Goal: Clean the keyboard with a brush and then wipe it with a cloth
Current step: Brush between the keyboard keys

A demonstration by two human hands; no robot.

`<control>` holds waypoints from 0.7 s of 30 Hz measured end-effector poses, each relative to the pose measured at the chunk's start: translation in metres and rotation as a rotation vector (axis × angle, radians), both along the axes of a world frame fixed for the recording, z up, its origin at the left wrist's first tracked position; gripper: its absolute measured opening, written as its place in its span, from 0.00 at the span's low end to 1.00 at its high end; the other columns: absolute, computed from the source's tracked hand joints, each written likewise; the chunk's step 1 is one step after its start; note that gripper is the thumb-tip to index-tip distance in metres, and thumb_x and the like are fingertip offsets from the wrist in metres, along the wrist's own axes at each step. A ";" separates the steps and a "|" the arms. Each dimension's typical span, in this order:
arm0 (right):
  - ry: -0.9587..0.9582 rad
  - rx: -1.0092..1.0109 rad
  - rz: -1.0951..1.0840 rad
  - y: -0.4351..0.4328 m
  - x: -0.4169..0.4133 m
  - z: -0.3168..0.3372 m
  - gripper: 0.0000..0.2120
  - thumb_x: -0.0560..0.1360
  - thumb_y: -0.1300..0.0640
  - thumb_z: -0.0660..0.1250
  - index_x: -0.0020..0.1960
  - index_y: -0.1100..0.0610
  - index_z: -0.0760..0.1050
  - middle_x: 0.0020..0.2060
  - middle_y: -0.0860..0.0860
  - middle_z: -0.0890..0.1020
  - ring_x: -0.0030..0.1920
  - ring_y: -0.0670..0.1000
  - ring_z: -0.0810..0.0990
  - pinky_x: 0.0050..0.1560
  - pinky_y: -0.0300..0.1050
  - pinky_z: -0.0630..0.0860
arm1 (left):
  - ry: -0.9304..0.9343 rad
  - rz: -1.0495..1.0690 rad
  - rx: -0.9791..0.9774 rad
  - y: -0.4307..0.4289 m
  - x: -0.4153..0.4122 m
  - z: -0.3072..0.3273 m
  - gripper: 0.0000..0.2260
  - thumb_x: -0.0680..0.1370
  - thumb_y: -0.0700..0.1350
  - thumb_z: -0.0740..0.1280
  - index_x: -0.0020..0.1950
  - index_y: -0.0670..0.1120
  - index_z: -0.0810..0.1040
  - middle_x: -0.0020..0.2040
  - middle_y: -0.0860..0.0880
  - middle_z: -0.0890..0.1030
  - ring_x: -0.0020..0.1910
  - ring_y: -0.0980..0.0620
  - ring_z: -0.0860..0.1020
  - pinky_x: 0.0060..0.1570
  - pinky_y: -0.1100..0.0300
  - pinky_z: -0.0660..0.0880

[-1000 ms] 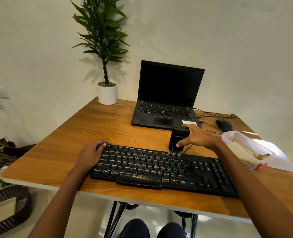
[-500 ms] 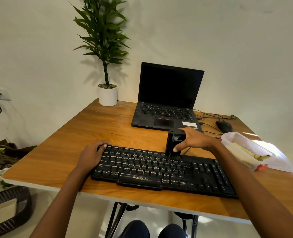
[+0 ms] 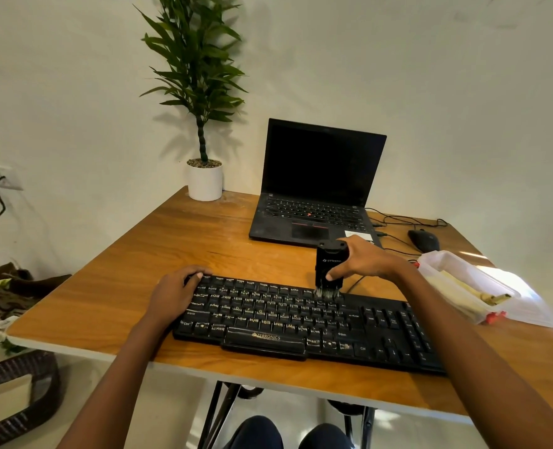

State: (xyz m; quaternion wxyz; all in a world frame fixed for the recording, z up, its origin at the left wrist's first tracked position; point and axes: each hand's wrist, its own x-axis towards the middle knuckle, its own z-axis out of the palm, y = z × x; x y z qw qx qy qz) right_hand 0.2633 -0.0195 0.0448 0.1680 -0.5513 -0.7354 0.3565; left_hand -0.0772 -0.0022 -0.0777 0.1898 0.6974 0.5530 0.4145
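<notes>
A black full-size keyboard (image 3: 301,322) lies along the near edge of the wooden table (image 3: 132,280). My right hand (image 3: 365,260) grips a black upright brush (image 3: 330,264), with its bristles down on the top key rows right of centre. My left hand (image 3: 174,293) rests on the keyboard's far left corner, fingers curled over its upper edge. No cloth can be made out with certainty; a clear plastic bag (image 3: 476,286) at the right holds pale items.
An open black laptop (image 3: 317,189) stands behind the keyboard. A potted plant (image 3: 203,176) is at the back left, a black mouse (image 3: 424,240) with cables at the back right. My knees show under the table's front edge.
The brush has shifted slightly along the top rows, first left and back, then forward again. My left hand stays put on the keyboard's corner.
</notes>
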 end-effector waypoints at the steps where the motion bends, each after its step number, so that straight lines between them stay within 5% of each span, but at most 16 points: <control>1: 0.002 0.002 0.001 0.001 0.001 0.000 0.15 0.67 0.66 0.73 0.45 0.52 0.71 0.41 0.49 0.78 0.42 0.42 0.79 0.35 0.32 0.74 | -0.001 -0.003 -0.003 0.000 0.000 0.000 0.10 0.80 0.39 0.61 0.55 0.46 0.81 0.55 0.48 0.81 0.52 0.54 0.75 0.47 0.58 0.71; 8: -0.030 -0.018 0.030 0.001 0.000 0.001 0.15 0.67 0.67 0.73 0.45 0.53 0.72 0.41 0.48 0.79 0.42 0.42 0.79 0.36 0.31 0.74 | 0.005 -0.011 0.004 0.001 -0.001 -0.002 0.10 0.80 0.39 0.61 0.55 0.47 0.81 0.56 0.49 0.81 0.53 0.52 0.76 0.47 0.57 0.72; 13: -0.192 -0.120 0.109 0.005 0.001 0.017 0.13 0.66 0.68 0.72 0.47 0.57 0.75 0.44 0.52 0.80 0.49 0.54 0.80 0.50 0.48 0.79 | 0.028 -0.008 0.000 0.002 -0.001 -0.002 0.10 0.80 0.40 0.61 0.55 0.48 0.81 0.57 0.47 0.81 0.56 0.47 0.77 0.52 0.54 0.74; 21: -0.177 -0.117 0.044 -0.002 0.012 0.016 0.13 0.67 0.69 0.71 0.45 0.55 0.73 0.43 0.50 0.79 0.45 0.48 0.79 0.43 0.40 0.79 | 0.021 -0.006 -0.003 0.002 -0.001 -0.003 0.10 0.80 0.40 0.61 0.55 0.48 0.81 0.57 0.48 0.81 0.56 0.47 0.77 0.54 0.51 0.74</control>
